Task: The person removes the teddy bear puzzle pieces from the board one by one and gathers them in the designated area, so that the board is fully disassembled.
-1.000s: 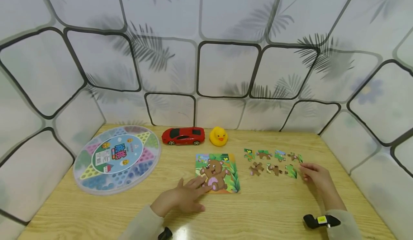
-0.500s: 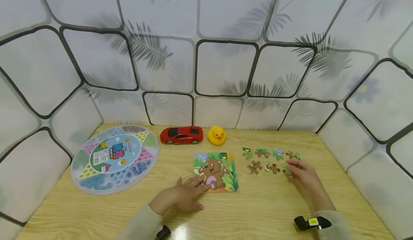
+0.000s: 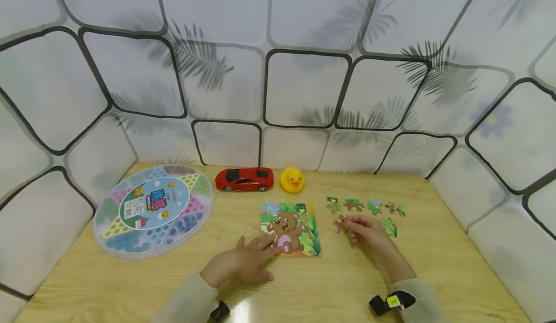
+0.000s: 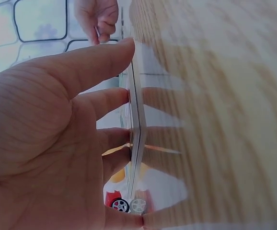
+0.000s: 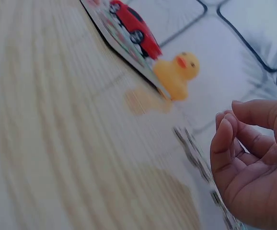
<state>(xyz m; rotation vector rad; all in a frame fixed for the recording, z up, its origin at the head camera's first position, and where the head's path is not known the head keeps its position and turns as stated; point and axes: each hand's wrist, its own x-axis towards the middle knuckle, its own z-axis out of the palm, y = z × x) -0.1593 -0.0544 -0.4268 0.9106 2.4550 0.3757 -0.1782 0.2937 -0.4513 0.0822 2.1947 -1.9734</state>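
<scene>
A bear picture puzzle (image 3: 299,226) lies flat on the table. My left hand (image 3: 245,262) rests with spread fingers on its lower left part; in the left wrist view the puzzle's thin edge (image 4: 137,115) shows beside the fingers. My right hand (image 3: 371,236) is over the front row of loose puzzle pieces, its fingertips by a brown jigsaw piece (image 3: 339,225). In the right wrist view the fingers (image 5: 222,139) are loosely curled near the thumb, with no piece visible between them. At least one piece is hidden beneath this hand. A green corner piece (image 3: 390,227) lies to its right.
Behind the puzzle stand a red toy car (image 3: 244,179) and a yellow rubber duck (image 3: 293,180). A round board-game box (image 3: 154,209) lies at the left. Several pieces form a back row, including a blue-green piece (image 3: 375,206). Patterned fabric walls (image 3: 304,91) enclose the table (image 3: 304,289).
My right hand has moved left along the loose pieces, from beyond the green corner piece to the brown one, uncovering the green piece again. The left hand stays on the puzzle.
</scene>
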